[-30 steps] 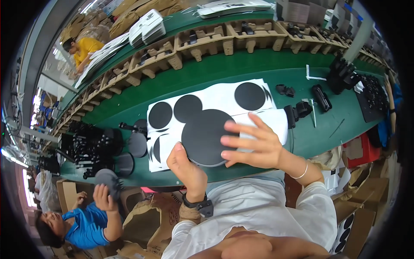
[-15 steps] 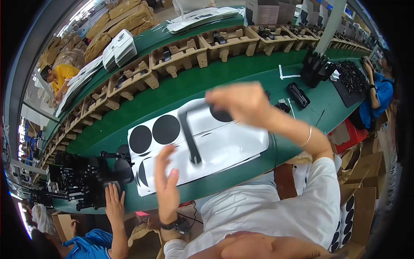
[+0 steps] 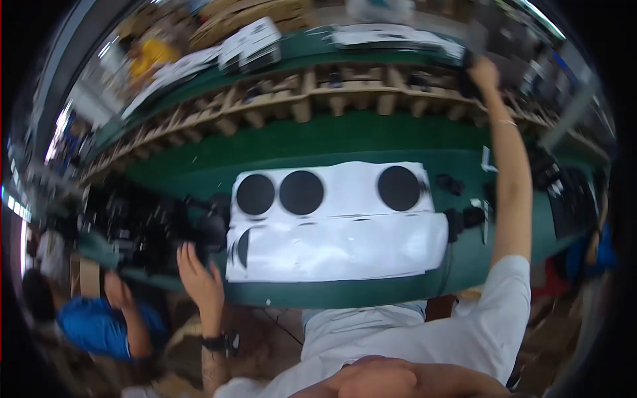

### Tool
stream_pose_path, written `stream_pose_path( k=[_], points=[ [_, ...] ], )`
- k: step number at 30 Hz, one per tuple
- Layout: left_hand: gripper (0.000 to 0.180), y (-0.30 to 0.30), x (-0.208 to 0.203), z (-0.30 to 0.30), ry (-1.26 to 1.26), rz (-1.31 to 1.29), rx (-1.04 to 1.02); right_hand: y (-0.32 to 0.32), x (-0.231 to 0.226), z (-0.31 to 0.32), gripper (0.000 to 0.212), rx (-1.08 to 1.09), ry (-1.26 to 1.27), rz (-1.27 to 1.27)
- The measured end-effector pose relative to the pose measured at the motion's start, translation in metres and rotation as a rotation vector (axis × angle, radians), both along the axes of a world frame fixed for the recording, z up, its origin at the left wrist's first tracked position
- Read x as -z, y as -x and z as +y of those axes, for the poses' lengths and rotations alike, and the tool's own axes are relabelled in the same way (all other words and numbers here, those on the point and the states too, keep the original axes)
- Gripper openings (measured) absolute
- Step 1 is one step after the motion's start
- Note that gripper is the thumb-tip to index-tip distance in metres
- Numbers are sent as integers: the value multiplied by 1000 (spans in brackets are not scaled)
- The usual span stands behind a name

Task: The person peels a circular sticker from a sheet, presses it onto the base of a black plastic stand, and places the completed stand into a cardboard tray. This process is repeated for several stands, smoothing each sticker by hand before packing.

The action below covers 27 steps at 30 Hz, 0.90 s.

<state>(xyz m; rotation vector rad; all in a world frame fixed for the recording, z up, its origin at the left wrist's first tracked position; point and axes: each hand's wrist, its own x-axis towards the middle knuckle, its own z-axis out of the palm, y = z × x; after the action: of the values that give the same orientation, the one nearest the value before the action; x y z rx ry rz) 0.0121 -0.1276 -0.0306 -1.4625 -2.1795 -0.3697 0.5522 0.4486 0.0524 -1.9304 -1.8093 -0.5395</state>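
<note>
My right arm stretches far across the bench, and my right hand [image 3: 486,74] is over the row of moulded trays at the back. Its fingers are curled against a dark part [image 3: 468,81], whose outline is smeared by motion. Close to the bench's front edge, my left hand [image 3: 201,278] is open and holds nothing, fingers stretched out, just beside a heap of black parts [image 3: 142,225]. Between my arms lie white sheets [image 3: 345,249] with large black discs [image 3: 301,192] along the far side.
Brown moulded trays [image 3: 279,109] with dark parts run along the back. White cards [image 3: 252,43] are stacked behind them. Small black parts [image 3: 464,222] lie right of the sheets. A co-worker in blue [image 3: 109,325] sits at the left; another [image 3: 590,255] is at the right.
My right hand has gone from above the sheets to the trays at the back right, taking the black angled arm away from the sheets. My left hand has moved left; the view has turned.
</note>
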Motion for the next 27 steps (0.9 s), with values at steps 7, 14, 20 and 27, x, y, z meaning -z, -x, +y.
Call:
stream_pose_path(
  k=[7, 14, 20, 27],
  points=[
    [73, 73, 35, -23, -14, -194, 9, -126, 25, 68, 32, -155, -80, -440],
    [79, 115, 12, -22, 124, -282, -61, -88, 76, 21, 38, -103, 188, -105],
    [74, 141, 31, -5, 98, -426, -49, -70, 96, 3, 69, -59, 359, -73],
    [61, 107, 20, 4, -130, -520, 33, 70, 33, -121, 41, -256, 61, -81]
  ],
)
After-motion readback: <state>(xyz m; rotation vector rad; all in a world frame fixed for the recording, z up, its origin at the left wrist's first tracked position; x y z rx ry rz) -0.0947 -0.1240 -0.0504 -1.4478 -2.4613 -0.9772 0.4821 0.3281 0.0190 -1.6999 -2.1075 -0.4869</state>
